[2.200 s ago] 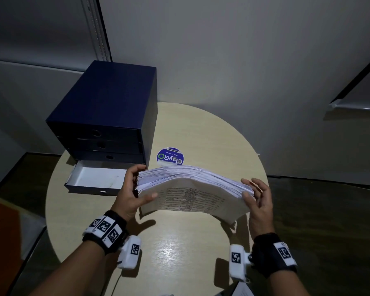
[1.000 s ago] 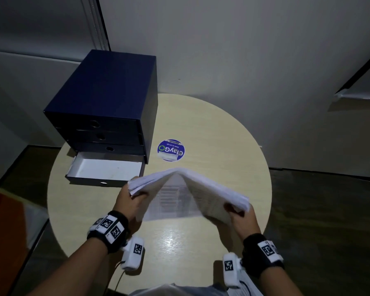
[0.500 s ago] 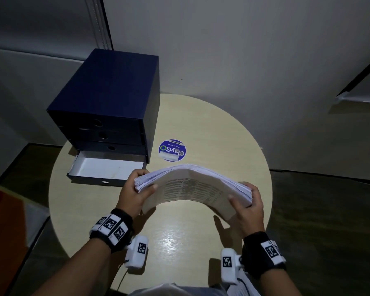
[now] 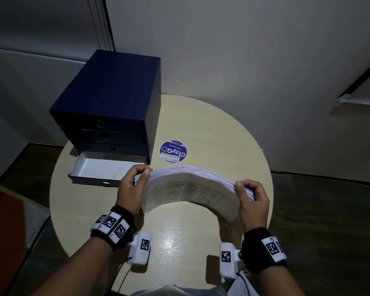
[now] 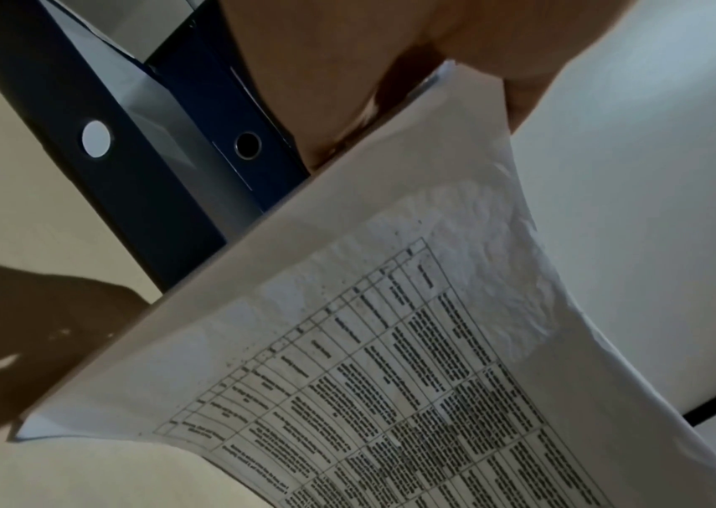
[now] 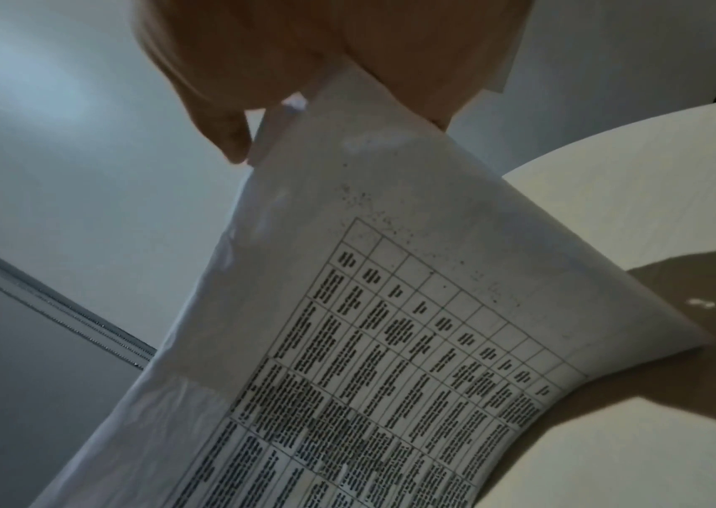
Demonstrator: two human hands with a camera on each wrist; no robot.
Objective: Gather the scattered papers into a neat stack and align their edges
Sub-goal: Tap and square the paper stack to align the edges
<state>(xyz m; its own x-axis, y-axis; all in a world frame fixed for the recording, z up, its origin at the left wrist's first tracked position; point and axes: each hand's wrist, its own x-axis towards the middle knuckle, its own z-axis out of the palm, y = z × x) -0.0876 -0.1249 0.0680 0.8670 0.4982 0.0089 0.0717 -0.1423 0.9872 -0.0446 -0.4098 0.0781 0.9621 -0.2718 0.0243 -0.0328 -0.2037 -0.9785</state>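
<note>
Thick white stack of printed paper sheets stands on its long edge on the round pale wooden table, arched upward between the hands. Left hand pinches one short end and right hand the other, equally near. Long axis runs left–right; judged next: tapping the lower edge square.

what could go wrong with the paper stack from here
The paper stack is bowed into an arch, held only at its ends by the left hand and right hand; sheets could slip out and fan apart. Its upper edges already look slightly staggered, so squeezing may crease them instead of squaring them. The open bottom drawer lies close behind the left hand and could be knocked.
</note>
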